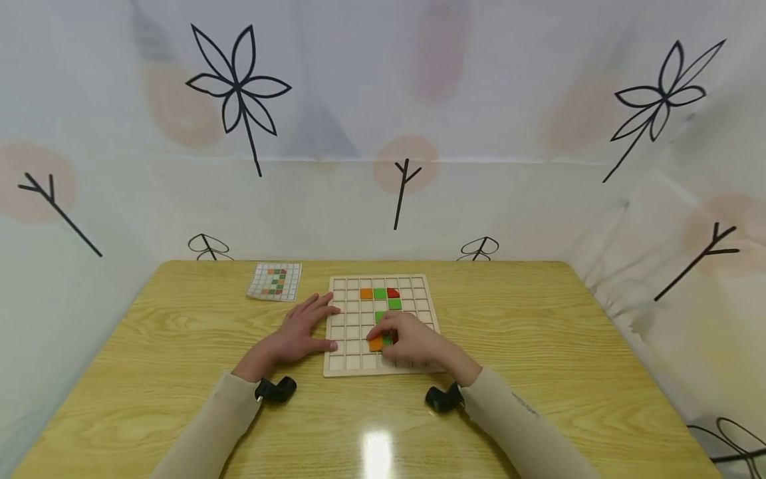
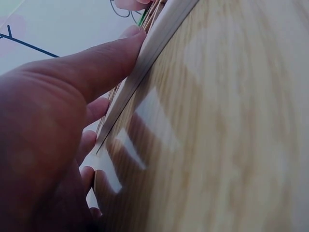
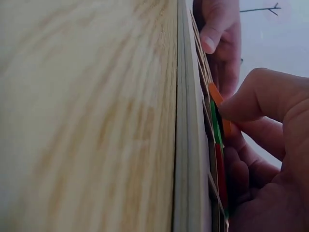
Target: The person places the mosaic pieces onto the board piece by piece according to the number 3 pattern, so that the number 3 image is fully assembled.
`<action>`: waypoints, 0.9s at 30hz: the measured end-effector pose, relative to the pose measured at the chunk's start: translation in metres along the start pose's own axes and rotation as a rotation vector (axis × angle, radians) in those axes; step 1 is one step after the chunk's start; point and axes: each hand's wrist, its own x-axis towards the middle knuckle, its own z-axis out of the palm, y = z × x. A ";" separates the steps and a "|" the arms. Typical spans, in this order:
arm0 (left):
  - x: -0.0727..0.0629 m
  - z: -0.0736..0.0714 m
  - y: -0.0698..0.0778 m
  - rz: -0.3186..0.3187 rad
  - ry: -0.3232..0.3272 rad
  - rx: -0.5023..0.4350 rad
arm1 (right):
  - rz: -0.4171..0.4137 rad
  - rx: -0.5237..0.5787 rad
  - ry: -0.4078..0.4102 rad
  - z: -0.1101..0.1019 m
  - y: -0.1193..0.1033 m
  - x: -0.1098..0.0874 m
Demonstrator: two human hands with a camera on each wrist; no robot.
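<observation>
A pale wooden grid board (image 1: 336,362) lies on the table with coloured tiles in some of its squares. My left hand (image 1: 297,332) rests at the board's left edge, fingers spread and the thumb on its rim. Between thumb and fingers my right hand (image 1: 413,338) pinches an orange square tile (image 1: 375,344), tilted low over the board in the right wrist view. Beside it are a green tile (image 3: 214,121) and a red piece (image 3: 220,169), partly covered by that hand. Farther up sit an orange tile (image 1: 366,293), several green tiles (image 1: 380,293) and a red piece with a cut corner (image 1: 392,293).
A paper card (image 1: 290,281) printed with a coloured grid pattern lies at the back left, beyond my left hand. The wooden table (image 1: 526,332) extends on both sides of the board. Behind it hangs a white cloth (image 1: 335,206) with plant drawings.
</observation>
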 end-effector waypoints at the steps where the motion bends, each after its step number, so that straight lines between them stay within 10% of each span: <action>1: 0.000 0.000 0.000 -0.001 0.000 0.001 | 0.003 0.011 -0.001 0.000 0.000 0.000; 27: -0.002 -0.003 0.005 -0.001 0.002 -0.008 | -0.028 0.035 -0.040 0.001 -0.003 0.005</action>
